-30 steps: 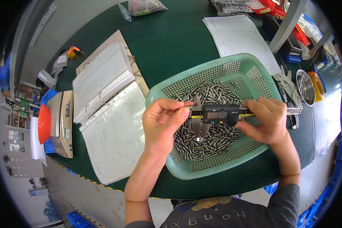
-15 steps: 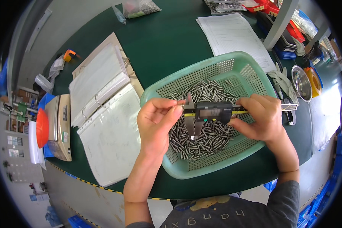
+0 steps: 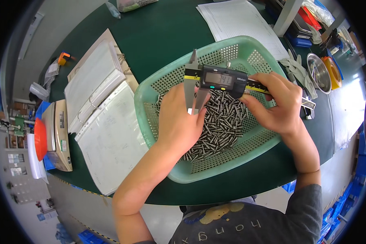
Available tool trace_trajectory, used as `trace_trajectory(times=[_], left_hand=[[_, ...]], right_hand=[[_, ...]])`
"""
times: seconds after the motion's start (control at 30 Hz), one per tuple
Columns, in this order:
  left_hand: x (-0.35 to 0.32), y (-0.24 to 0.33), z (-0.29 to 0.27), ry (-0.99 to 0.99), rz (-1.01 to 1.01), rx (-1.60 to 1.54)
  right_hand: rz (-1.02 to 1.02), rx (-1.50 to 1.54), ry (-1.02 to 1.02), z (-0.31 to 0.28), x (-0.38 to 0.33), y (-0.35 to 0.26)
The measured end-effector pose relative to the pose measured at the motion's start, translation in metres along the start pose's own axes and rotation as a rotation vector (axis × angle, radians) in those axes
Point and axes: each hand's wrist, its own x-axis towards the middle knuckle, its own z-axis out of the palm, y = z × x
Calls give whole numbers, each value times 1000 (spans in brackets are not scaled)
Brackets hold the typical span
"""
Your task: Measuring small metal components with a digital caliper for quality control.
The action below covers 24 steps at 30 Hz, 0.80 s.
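Since the earlier frames, both hands have lifted the caliper (image 3: 219, 79) closer to the camera, its display now facing up, which suggests a reading is being taken. Left hand (image 3: 183, 118) pinches a small metal pin (image 3: 190, 110) between the caliper's lower jaws; right hand (image 3: 274, 103) grips the caliper body, thumb near the slider. Both hover over the green basket (image 3: 150, 87) of pins (image 3: 219, 126) on the counter (image 3: 158, 36), beside an open binder (image 3: 101, 118).
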Motion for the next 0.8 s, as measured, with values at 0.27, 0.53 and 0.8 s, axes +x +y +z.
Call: trace_trajectory(times=[0.27, 0.53, 0.8], left_hand=[[-3, 11, 7, -209, 4, 100], [-10, -4, -11, 69, -462, -704], [-18, -17, -26, 199, -570, -1591]], right_hand=[[-26, 43, -4, -3, -5, 7], [-42, 41, 44, -1, -1, 4], [-199, -81, -100, -3, -2, 7]])
